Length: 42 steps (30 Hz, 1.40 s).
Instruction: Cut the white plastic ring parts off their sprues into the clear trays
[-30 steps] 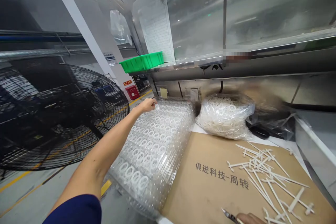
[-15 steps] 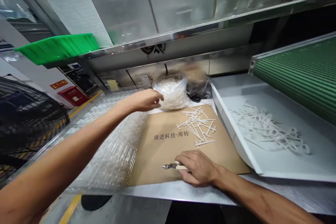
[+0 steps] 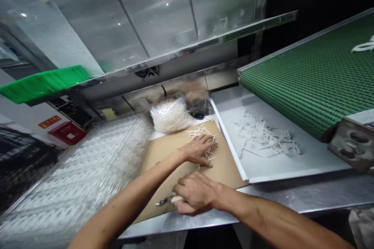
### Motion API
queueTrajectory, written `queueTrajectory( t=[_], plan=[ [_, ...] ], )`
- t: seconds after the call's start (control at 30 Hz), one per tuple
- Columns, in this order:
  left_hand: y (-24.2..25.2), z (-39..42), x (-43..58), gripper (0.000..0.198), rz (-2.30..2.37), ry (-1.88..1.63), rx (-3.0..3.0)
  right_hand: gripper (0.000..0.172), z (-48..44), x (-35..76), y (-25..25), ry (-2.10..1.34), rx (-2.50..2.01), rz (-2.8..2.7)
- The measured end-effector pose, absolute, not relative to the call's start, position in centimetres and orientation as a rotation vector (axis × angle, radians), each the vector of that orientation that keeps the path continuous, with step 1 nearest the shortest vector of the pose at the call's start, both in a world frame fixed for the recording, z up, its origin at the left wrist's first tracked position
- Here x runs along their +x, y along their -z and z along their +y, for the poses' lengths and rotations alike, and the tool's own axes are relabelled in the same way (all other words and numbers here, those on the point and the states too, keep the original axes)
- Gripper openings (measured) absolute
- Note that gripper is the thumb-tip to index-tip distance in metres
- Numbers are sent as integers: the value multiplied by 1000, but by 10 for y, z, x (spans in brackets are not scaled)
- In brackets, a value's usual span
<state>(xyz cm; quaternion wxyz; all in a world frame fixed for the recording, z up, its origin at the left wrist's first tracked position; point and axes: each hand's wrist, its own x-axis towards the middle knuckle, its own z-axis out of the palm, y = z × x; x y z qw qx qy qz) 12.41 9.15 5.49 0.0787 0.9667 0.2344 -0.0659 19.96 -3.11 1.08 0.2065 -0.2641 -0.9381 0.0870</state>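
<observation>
My left hand (image 3: 198, 151) is spread over the loose white plastic sprue pieces (image 3: 201, 129), its fingers reaching in among them and covering some. Those thin sticks, several with crossbars, lie on a brown cardboard sheet (image 3: 157, 148). Nearer the front edge, my right hand (image 3: 194, 193) is closed around the pale handles of small nippers (image 3: 166, 201), whose metal jaws point left. Whether the jaws are apart is too small to tell.
Clear trays of white parts (image 3: 87, 159) are stacked on the left. Behind the cardboard sits a clear bag of white pieces (image 3: 171, 113). On the right, a grey chute tray (image 3: 230, 124) holds white looped parts (image 3: 265, 134) below a green conveyor belt (image 3: 304, 70). A green bin (image 3: 46, 83) rests on the shelf.
My left hand has moved from beside the bag, rightward and down onto the white sprue pieces. My right hand still grips the nippers. The view has turned right, showing more conveyor.
</observation>
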Motion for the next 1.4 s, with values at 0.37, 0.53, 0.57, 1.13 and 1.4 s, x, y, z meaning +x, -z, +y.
queueTrajectory(
  t=[0.37, 0.53, 0.57, 1.13, 1.4],
  plan=[
    [-19, 109, 74, 92, 1109, -244, 2691, 21, -31, 200, -10, -227, -653, -2636],
    [-11, 107, 45, 100, 1197, -452, 2582, 21, -26, 204, -9, -239, -647, -2624],
    [-9, 106, 38, 99, 1184, -525, 2550, 22, -24, 205, -8, -246, -648, -2617],
    [21, 129, 10, 58, 1169, -1143, 2170, 29, 11, 215, 0, -219, -1031, -2315],
    [-55, 100, 47, 39, 1258, -1453, 2066, 32, 8, 213, -1, -167, -1050, -2328]
  ],
)
